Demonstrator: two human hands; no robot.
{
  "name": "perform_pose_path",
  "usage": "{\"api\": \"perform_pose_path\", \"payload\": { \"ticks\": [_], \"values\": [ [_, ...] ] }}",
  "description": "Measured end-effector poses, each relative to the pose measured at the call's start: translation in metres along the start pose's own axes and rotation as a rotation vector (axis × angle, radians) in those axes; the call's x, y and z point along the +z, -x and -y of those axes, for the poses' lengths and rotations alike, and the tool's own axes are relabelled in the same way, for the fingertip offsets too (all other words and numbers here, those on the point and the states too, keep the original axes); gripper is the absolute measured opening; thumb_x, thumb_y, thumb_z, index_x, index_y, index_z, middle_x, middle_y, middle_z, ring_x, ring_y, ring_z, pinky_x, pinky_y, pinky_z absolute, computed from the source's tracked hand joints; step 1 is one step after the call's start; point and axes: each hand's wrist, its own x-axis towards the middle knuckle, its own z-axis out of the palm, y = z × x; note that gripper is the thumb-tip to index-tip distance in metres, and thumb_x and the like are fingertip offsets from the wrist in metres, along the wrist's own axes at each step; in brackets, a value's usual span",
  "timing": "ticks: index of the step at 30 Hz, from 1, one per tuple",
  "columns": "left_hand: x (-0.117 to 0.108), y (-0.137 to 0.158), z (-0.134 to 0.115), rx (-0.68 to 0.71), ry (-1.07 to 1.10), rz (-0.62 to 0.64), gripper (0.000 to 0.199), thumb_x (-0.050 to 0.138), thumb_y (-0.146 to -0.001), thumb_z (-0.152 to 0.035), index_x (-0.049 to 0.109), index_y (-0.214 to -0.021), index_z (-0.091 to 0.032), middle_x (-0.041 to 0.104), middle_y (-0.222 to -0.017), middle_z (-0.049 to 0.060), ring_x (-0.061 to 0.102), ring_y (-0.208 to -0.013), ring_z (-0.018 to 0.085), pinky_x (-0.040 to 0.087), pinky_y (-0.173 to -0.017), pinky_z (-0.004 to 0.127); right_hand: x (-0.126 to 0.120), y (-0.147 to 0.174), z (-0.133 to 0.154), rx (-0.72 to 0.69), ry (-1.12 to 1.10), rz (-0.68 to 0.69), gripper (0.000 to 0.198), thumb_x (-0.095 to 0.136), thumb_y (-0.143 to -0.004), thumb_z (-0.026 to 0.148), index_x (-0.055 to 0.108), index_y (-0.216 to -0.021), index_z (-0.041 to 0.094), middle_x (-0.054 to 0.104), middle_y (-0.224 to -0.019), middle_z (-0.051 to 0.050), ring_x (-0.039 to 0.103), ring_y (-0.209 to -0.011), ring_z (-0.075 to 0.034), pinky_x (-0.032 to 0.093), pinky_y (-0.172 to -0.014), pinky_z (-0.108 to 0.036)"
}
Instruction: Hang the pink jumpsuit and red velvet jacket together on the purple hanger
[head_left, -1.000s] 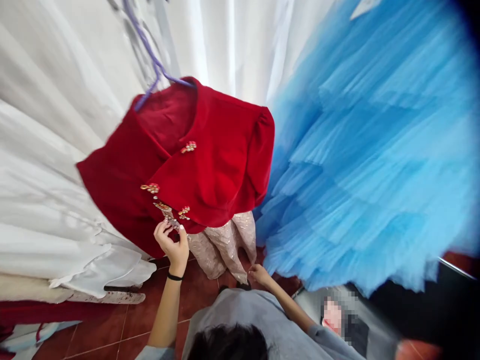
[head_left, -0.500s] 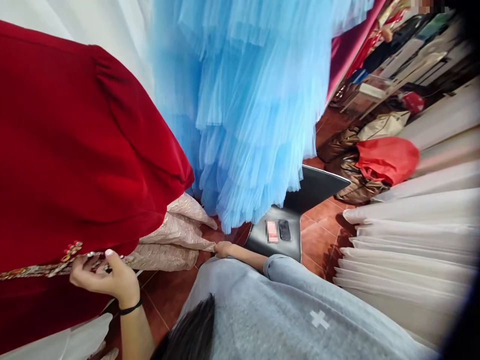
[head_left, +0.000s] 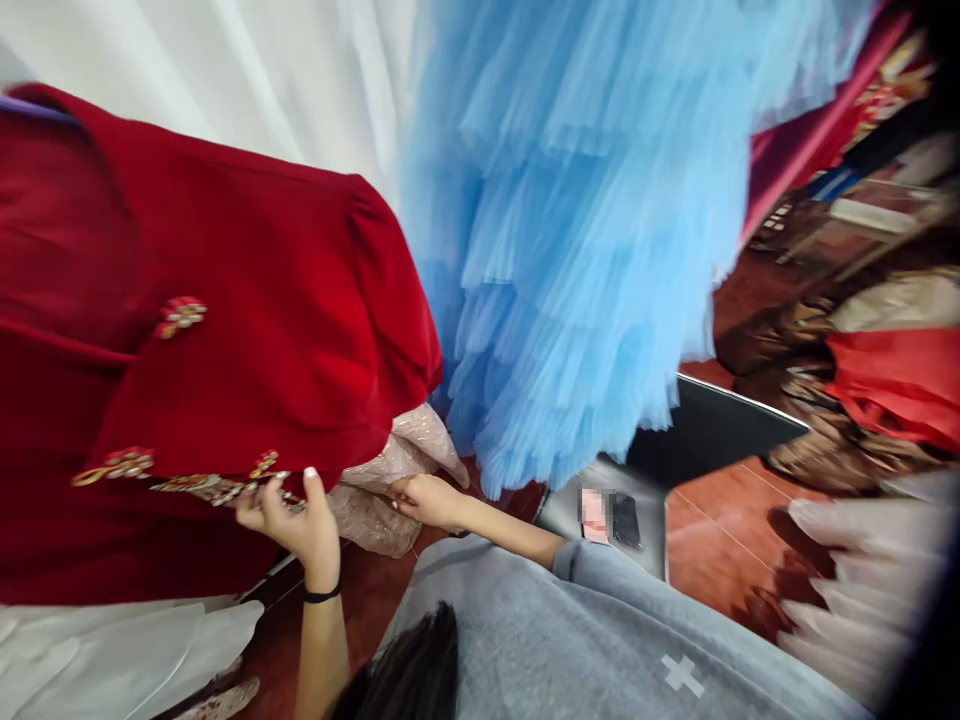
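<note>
A red velvet garment [head_left: 285, 300] with a gathered sleeve spreads across the left side. Along its lower part runs a beaded trim [head_left: 196, 484] with gold and red flower-like ornaments. The fingers of my left hand [head_left: 300, 520], black band at the wrist, curl round the right end of this trim, thumb raised. Beneath the sleeve hangs pale pink shimmering fabric [head_left: 375, 475]. My right hand [head_left: 431, 502] is in front of that fabric, its fingers loosely bent and a little apart. Whether they touch the cloth is hard to see.
Blue tiered tulle [head_left: 585, 250] hangs in the centre. A black chair [head_left: 731, 430] carries a phone [head_left: 627, 520] and a blurred pink item. White fabric [head_left: 97, 660] is at lower left, pale pleated fabric [head_left: 862, 580] at right. Bags and red cloth [head_left: 892, 385] lie behind.
The view has shifted. My right hand has left the fold of pink fabric it was pulling and moved left, closer to my left hand. My left hand stays at the trim.
</note>
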Motion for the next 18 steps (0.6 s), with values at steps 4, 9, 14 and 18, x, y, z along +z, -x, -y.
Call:
{"api": "perform_pose_path", "payload": {
  "ticks": [4,9,14,18],
  "values": [
    [-0.003,0.004,-0.012,0.074,-0.01,-0.124,0.027,0.066,-0.082,-0.039,0.061,-0.095,-0.015,0.042,-0.126,0.014,0.046,-0.122,0.027,0.036,-0.11,0.047,-0.042,-0.007,0.055,-0.303,-0.078,-0.121,0.03,0.047,-0.092,0.018,0.066,-0.116,0.019,0.072,-0.111,-0.006,0.069,-0.1,-0.017,0.054,-0.09,-0.028],
    [-0.012,0.006,-0.028,0.154,-0.09,-0.154,0.023,0.06,-0.089,-0.034,0.069,-0.101,-0.016,0.045,-0.129,0.015,0.046,-0.118,0.026,0.039,-0.104,0.046,-0.093,-0.032,0.109,-0.577,-0.018,-0.735,0.039,0.049,-0.094,0.024,0.055,-0.132,0.019,0.062,-0.128,-0.012,0.055,-0.124,-0.019,0.047,-0.106,-0.037],
    [-0.017,0.004,-0.039,0.267,-0.211,-0.143,0.02,0.058,-0.089,-0.029,0.074,-0.096,-0.017,0.05,-0.123,0.015,0.049,-0.114,0.028,0.038,-0.099,0.048,-0.12,-0.092,0.159,-0.45,0.376,-0.87,0.087,0.065,-0.08,0.051,0.029,-0.152,0.018,0.014,-0.161,-0.021,0.008,-0.15,-0.04,0.015,-0.116,-0.068],
    [-0.029,-0.015,-0.057,0.328,-0.225,-0.231,0.017,0.058,-0.089,-0.024,0.074,-0.089,-0.018,0.055,-0.12,0.013,0.051,-0.109,0.025,0.039,-0.097,0.043,-0.143,-0.118,0.157,-0.261,0.501,-0.924,0.086,0.058,-0.084,0.037,0.016,-0.155,0.015,0.002,-0.162,-0.024,-0.004,-0.15,-0.042,0.006,-0.111,-0.074]
  ]
}}
